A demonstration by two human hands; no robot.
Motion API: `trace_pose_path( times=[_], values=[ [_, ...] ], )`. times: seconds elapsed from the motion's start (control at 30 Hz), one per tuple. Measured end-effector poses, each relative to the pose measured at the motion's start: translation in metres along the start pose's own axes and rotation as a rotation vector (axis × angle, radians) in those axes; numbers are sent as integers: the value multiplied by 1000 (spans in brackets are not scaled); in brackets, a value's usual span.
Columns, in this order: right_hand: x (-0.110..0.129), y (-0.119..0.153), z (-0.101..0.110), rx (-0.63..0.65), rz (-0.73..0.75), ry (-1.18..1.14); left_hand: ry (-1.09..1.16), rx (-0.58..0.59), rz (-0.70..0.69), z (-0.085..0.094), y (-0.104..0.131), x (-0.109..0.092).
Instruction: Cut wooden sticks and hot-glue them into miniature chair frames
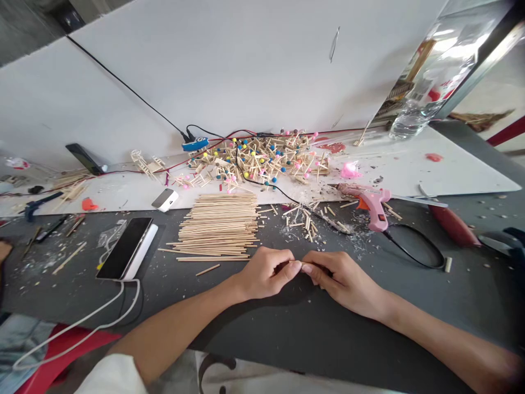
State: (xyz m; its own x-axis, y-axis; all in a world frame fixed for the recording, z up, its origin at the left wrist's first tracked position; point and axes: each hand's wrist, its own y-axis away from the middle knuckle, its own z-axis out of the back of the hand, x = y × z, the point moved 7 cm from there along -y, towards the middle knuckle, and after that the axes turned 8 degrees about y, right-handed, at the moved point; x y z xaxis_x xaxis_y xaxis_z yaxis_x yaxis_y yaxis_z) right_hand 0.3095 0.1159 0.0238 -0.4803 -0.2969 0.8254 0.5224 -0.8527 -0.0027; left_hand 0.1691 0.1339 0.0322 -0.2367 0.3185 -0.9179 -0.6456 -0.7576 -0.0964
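My left hand (266,273) and my right hand (346,282) meet over the dark table, fingertips almost touching. Both are closed in a pinch on a thin wooden stick (302,264), of which only a tiny part shows; its length is hidden by the fingers. Just beyond my left hand lies a stack of long wooden sticks (221,224), side by side. A short stick piece (208,270) rests by itself in front of that stack. Past my right hand are short cut stick pieces (308,223) among wisps of dried glue.
A pink hot glue gun (371,205) with a black cable lies at right, near a red-handled tool (453,224). Behind is a heap of stick assemblies with coloured balls (262,158). A phone on a white block (127,249) trails cables at left. A plastic bottle (426,104) stands back right.
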Motion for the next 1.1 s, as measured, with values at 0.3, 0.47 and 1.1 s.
trace_pose_path(
  times=[0.3,0.47,1.1],
  values=[
    [0,0,-2,17,4,-14,-73,-46,-101,1,2,-6],
    [-5,2,-3,18,-6,-60,-6,-82,-69,3,3,-4],
    [-2,0,-1,3,-13,-6,-22,-35,-82,1,1,-6]
  ],
)
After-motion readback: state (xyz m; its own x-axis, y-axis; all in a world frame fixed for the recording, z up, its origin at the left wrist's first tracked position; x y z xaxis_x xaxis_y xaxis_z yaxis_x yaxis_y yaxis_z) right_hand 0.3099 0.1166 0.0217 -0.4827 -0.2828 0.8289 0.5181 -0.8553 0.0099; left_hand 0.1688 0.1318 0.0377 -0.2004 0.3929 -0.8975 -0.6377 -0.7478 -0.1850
